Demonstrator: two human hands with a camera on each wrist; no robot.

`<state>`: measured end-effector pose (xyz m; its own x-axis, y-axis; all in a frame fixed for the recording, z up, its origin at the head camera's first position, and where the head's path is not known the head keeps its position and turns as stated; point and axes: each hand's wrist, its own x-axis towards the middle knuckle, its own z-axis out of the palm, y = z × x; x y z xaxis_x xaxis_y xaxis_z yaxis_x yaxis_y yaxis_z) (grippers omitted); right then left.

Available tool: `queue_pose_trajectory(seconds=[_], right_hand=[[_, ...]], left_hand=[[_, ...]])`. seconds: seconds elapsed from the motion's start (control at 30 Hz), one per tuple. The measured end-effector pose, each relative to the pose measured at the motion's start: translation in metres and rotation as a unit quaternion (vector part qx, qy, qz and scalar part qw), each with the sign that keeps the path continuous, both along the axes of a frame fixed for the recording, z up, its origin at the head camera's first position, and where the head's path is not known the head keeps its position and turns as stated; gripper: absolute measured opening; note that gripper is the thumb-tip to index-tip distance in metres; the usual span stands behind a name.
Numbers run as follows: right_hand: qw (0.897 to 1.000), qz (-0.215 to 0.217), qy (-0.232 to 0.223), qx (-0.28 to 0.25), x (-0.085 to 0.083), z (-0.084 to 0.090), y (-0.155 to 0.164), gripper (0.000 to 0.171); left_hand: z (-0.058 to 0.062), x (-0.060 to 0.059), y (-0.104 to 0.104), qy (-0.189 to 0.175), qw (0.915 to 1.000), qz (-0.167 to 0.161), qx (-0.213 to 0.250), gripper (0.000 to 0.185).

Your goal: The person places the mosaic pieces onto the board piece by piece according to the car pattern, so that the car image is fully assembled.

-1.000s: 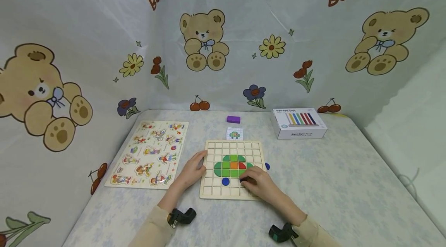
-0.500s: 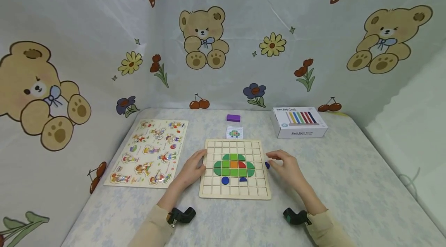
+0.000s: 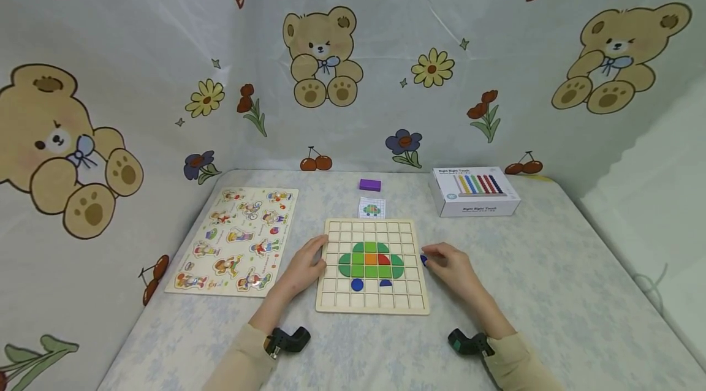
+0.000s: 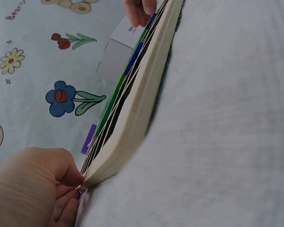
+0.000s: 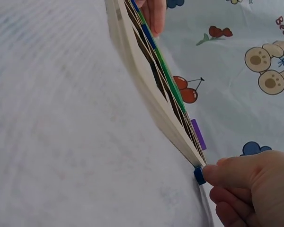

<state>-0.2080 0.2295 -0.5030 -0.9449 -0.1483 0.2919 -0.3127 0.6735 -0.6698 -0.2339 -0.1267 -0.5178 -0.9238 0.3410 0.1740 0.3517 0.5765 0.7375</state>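
A wooden grid board (image 3: 408,304) lies at the table's centre with green, orange and red tiles (image 3: 371,260) in its middle. Below them sit a blue disc (image 3: 357,284) and a blue half-disc (image 3: 385,283). My left hand (image 3: 320,256) grips the board's left edge, seen close in the left wrist view (image 4: 78,182). My right hand (image 3: 432,259) lies just right of the board and pinches a small blue piece (image 3: 423,260) on the table. The right wrist view shows that blue piece (image 5: 199,175) against the board's edge (image 5: 146,90), under my fingertips (image 5: 213,171).
A picture puzzle board (image 3: 237,241) lies to the left. Behind the grid board are a pattern card (image 3: 372,208) and a purple block (image 3: 369,184). A white box (image 3: 474,192) stands at the back right. Bear-printed cloth walls the table in.
My right hand left the half-disc in the board's lower rows, moved right off the board and came down on the small blue piece. The left hand stayed put.
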Motion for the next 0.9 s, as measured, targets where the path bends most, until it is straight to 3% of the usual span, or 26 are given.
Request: queue_pose_trajectory(seconds=[0.9], right_hand=[[0.998,0.046,0.046,0.026,-0.002,-0.012,-0.001,0.029]], left_hand=[[-0.002,0.000,0.000,-0.002,1.0000,-0.001,0.008,0.059]])
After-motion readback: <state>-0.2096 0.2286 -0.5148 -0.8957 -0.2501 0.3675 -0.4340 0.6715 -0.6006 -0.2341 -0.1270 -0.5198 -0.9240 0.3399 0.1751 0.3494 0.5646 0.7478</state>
